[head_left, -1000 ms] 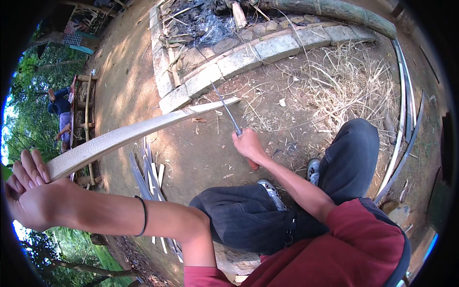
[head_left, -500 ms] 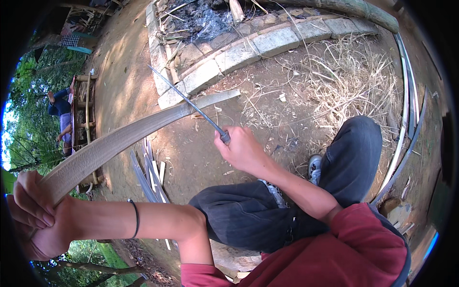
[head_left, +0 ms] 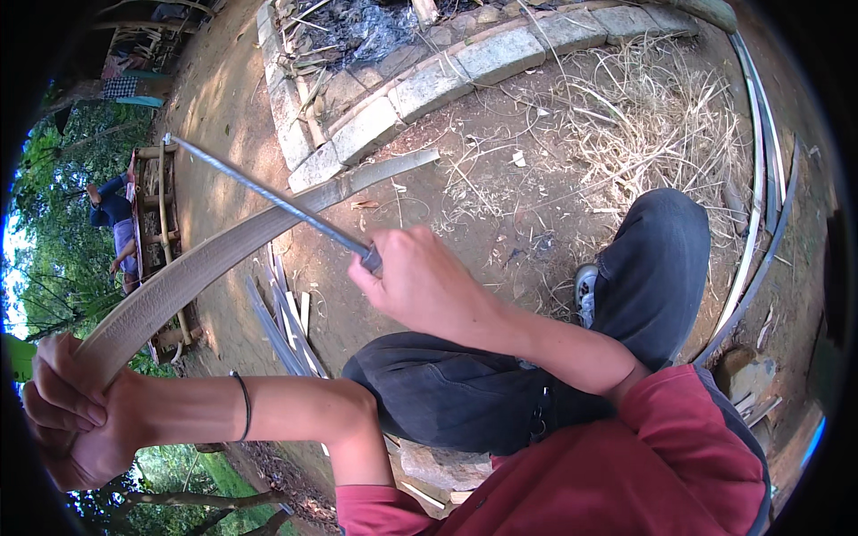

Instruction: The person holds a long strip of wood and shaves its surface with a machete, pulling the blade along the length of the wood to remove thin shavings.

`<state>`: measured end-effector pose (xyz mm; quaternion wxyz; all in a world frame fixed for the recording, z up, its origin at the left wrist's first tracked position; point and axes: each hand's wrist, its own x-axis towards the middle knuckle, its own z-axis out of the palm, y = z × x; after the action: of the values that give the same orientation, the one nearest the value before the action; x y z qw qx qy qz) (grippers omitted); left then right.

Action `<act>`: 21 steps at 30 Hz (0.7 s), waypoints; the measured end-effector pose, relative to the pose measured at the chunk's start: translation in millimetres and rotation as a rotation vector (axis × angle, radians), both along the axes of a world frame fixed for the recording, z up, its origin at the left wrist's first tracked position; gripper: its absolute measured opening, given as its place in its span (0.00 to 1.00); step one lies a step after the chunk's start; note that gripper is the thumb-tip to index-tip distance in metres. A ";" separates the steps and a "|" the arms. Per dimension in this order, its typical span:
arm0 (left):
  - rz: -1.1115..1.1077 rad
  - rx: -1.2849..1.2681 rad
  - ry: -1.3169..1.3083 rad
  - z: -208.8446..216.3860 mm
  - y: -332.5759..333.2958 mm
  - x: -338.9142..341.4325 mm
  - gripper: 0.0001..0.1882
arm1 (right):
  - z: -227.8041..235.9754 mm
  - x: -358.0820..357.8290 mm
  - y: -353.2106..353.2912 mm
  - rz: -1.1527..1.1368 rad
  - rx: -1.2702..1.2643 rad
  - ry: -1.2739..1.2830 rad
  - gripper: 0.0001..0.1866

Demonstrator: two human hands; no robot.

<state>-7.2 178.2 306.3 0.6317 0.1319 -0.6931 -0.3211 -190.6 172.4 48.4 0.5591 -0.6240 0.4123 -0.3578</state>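
Observation:
My left hand [head_left: 80,415], at the far left, is closed round the near end of a long, flat, pale brown bamboo strip [head_left: 192,268]. The strip curves away from the fist, and its narrower far end hangs over the ground. In the middle, my right hand [head_left: 418,279] grips a long knife [head_left: 241,179] by its dark handle, most of which the fingers hide. The narrow grey blade points up and left and crosses over the strip; whether its edge touches the strip I cannot tell.
A stone border [head_left: 465,76] edges an ash pit [head_left: 357,36] ahead. Fine shavings [head_left: 657,134] lie right of centre, with long strips [head_left: 760,179] beyond my knee. More cut strips [head_left: 284,317] lie behind my left arm. At left, a person [head_left: 122,228] is by a bamboo bench [head_left: 164,228].
My right hand has drawn nearer and slightly left with the knife, so the blade now crosses the strip closer to my left hand. The left hand keeps its hold.

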 end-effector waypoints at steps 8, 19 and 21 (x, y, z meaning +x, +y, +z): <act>0.129 -0.022 -0.091 -5.0 5.4 -6.7 0.18 | -18.6 -16.9 -18.8 0.037 0.079 0.065 0.18; -0.412 0.038 0.000 -13.3 5.8 -32.4 0.26 | -57.9 -16.7 -11.8 0.036 0.175 0.188 0.16; -0.338 0.047 0.046 -14.6 6.4 -39.8 0.26 | -49.2 -15.9 -16.6 0.078 0.234 0.191 0.15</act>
<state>-47.1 184.7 291.6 0.5811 0.0210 -0.6832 -0.4418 -206.5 155.8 -0.8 0.6000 -0.6012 0.4777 -0.2243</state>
